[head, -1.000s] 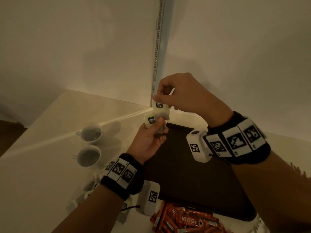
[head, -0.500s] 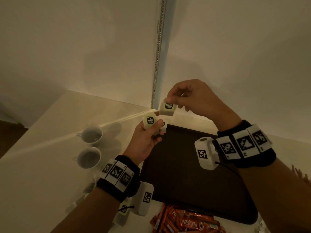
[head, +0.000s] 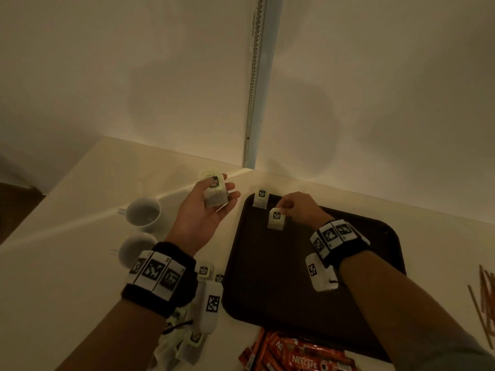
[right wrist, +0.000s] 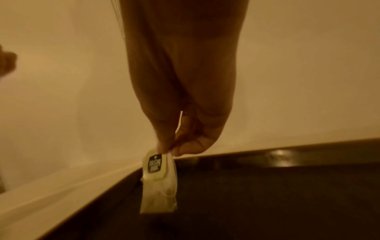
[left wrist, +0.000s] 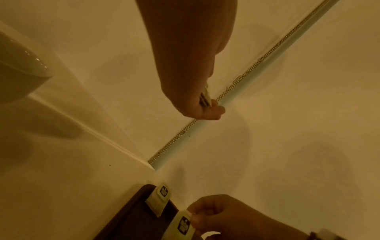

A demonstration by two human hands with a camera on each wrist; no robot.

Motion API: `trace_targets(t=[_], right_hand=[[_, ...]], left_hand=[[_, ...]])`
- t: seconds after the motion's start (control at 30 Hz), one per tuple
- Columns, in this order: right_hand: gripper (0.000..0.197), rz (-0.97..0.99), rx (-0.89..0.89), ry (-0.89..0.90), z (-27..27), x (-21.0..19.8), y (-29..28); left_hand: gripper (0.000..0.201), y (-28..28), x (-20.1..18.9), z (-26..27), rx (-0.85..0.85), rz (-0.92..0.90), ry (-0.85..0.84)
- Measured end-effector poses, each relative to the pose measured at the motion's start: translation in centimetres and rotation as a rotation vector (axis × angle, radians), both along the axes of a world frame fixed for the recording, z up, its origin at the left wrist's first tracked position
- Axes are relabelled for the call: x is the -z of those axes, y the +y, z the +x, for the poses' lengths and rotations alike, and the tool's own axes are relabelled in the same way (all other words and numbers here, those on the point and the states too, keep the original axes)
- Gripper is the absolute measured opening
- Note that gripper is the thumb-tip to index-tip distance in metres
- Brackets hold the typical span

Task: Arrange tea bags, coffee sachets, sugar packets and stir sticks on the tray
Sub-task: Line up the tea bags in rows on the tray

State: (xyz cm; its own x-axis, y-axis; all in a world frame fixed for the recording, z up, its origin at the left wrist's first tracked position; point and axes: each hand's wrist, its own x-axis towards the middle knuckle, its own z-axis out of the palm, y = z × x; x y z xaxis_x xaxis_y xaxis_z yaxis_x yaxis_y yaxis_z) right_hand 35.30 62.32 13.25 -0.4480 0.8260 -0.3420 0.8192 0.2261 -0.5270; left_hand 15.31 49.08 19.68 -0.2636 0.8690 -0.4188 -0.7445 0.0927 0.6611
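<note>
Tea bag (head: 276, 219) pinched in our right hand (head: 300, 207) hangs long-axis down over the tray (head: 348, 263), 4 o'clock of the placed bag (head: 261, 198); left hand (head: 203, 210) cradles spares (head: 214, 195).

Right hand (head: 297, 207): lowered from in front of the wall to the far left part of the tray (head: 375, 236), pinching a tea bag (head: 276, 218) by its top edge, bag hanging over the tray floor. Second tea bag (head: 261, 198): now lies at the tray's far left corner. Left hand (head: 203, 210): drawn apart from the right, palm up, stack of tea bags (head: 214, 195) in it. Camera view: tilted down, showing more table and tray.
</note>
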Motion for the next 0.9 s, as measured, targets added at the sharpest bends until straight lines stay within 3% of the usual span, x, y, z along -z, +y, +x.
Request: trace_targets(t=[0.33,0.77,0.9], right_hand=[[0.003,0.169,0.277,0.117,-1.3,4.0,3.9],[0.008,0.157,0.311,0.133,-2.2,5.4,4.9],[0.017,0.200,0.285,0.185,-2.5,3.4,4.2]], left_hand=[[0.037,0.3,0.9,-0.6,0.026,-0.008,0.073],[0.055,0.3,1.4,-0.5,0.121,-0.045,0.081],[0.060,0.5,1.2,-0.5,0.140,-0.066,0.046]])
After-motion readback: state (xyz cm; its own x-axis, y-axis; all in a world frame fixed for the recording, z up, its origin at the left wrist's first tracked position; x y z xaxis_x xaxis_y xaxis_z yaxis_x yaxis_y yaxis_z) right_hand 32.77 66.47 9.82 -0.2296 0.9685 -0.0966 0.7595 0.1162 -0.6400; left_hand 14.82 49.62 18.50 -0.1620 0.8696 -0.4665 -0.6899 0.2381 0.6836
